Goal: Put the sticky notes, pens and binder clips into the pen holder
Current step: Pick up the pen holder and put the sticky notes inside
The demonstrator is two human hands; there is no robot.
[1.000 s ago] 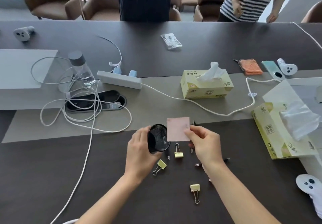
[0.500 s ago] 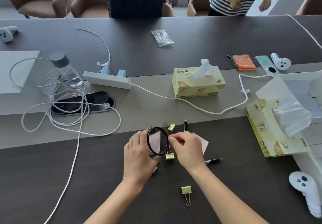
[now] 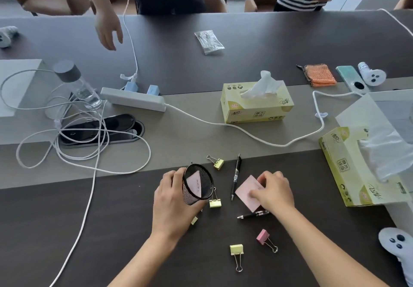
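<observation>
Head view: the left hand (image 3: 174,206) wraps the tilted pen holder (image 3: 197,185), mouth facing right, one note inside. The right hand (image 3: 273,191), fingers curled, presses on the pink sticky notes (image 3: 245,191) lying on the bench (image 3: 111,230) just right of the holder.

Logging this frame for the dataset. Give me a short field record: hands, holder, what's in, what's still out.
left hand: grips the pen holder, tilted, mouth toward camera
right hand: fingers on the loose sticky note on the table, not lifted
in holder: one pink sticky note
pens out: two, upright pen and lower pen
clips out: yellow, pink; another yellow clip partly hidden under the left hand
</observation>
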